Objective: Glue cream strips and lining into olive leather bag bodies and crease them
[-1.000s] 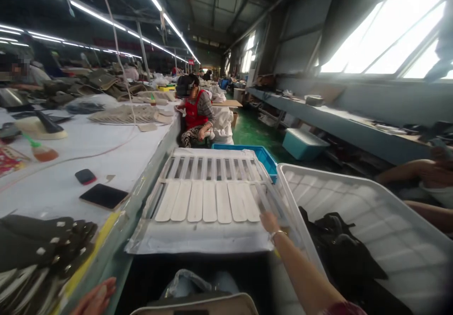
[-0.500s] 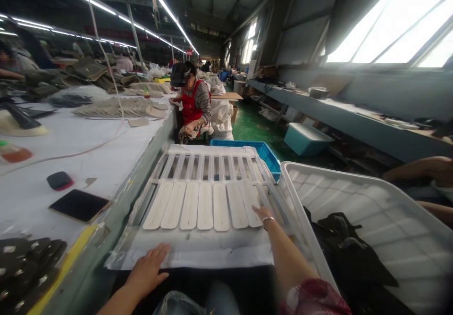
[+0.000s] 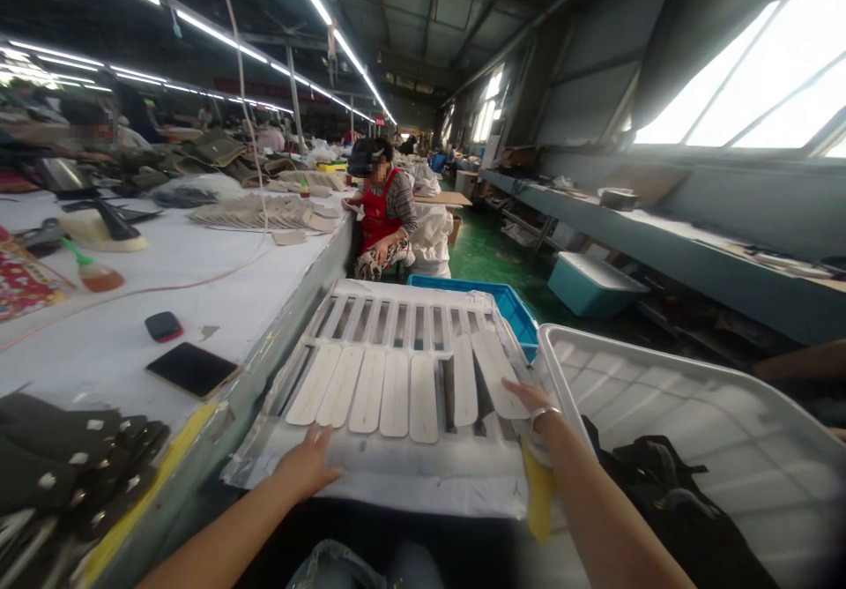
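Note:
A slotted white rack (image 3: 463, 474) lies in front of me, bearing a row of long, round-ended white strips (image 3: 395, 395). At the right end one white strip (image 3: 494, 369) lies slanted, with a gap between it and its upright neighbour (image 3: 464, 386). My right hand (image 3: 527, 398), with a bracelet at the wrist, has its fingers closed on this slanted strip's lower right edge. Fingers apart and holding nothing, my left hand (image 3: 307, 464) rests at the rack's front left, just below the leftmost strips.
On the left worktable (image 3: 218, 307) are a phone (image 3: 193, 369), a small dark device (image 3: 163, 326), a glue bottle (image 3: 99, 276) and dark pieces (image 3: 79, 457). A white bin (image 3: 693, 386) with dark material stands right; a blue crate (image 3: 522, 311) lies behind. A person in a red apron (image 3: 376, 219) sits ahead.
My right hand has shifted the end strip to the right and slanted it, opening gaps in the row. My left hand stays near the rack's front edge. The view has turned slightly left.

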The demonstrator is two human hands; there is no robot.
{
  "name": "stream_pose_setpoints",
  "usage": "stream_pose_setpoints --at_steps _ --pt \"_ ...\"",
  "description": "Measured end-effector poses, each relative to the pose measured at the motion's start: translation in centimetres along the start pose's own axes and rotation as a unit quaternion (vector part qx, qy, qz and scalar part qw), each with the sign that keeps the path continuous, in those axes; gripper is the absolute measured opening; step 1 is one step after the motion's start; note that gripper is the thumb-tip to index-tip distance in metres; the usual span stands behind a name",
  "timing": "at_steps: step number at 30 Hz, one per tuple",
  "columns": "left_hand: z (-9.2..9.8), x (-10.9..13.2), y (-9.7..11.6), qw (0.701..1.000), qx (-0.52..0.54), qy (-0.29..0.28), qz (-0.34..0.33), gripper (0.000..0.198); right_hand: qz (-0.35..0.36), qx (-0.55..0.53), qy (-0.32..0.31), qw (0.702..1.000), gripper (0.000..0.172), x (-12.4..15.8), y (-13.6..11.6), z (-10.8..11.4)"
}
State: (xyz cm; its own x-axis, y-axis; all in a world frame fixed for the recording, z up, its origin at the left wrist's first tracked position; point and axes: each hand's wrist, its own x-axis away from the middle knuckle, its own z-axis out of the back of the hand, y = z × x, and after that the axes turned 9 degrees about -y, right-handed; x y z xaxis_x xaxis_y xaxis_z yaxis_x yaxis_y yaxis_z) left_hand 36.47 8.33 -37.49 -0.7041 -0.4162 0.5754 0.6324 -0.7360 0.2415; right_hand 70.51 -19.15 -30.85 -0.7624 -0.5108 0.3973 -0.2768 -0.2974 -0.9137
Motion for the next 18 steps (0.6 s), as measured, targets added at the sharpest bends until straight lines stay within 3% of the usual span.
stream_pose_setpoints --at_steps 3,7,9,11,13,15,18 --pt "2.4 0.2 3.2 0.996 0.070 0.030 -0.053 0.082 -0.021 -0.035 -0.003 0.999 0.029 1.7 -0.7 0.7" --pt "4.1 -0.5 8.9 0.970 0.183 -0.048 -0.152 0.087 -0.009 -0.085 -0.020 0.996 0.027 4.1 -1.2 1.1" --pt "4.4 -0.7 11.7 0.963 0.196 -0.071 -0.172 0.088 0.015 -0.103 -0.023 0.994 0.025 5.6 -1.5 1.3" --pt "4.8 -0.4 14.0 0.934 0.286 -0.097 -0.189 0.090 0.034 -0.112 -0.032 0.993 0.023 7.7 -1.7 1.3" --pt "5.5 0.5 15.7 0.860 0.447 -0.119 -0.216 0.092 0.039 -0.114 -0.055 0.991 0.025 10.2 -1.6 0.9" --pt "6.3 2.0 16.8 0.755 0.587 -0.134 -0.259 0.091 0.030 -0.106 -0.097 0.989 0.034 12.6 -1.1 0.1" --pt "7.7 4.8 17.3 0.647 0.667 -0.159 -0.332 0.071 0.051 -0.088 -0.143 0.984 0.053 14.9 0.1 -1.3"
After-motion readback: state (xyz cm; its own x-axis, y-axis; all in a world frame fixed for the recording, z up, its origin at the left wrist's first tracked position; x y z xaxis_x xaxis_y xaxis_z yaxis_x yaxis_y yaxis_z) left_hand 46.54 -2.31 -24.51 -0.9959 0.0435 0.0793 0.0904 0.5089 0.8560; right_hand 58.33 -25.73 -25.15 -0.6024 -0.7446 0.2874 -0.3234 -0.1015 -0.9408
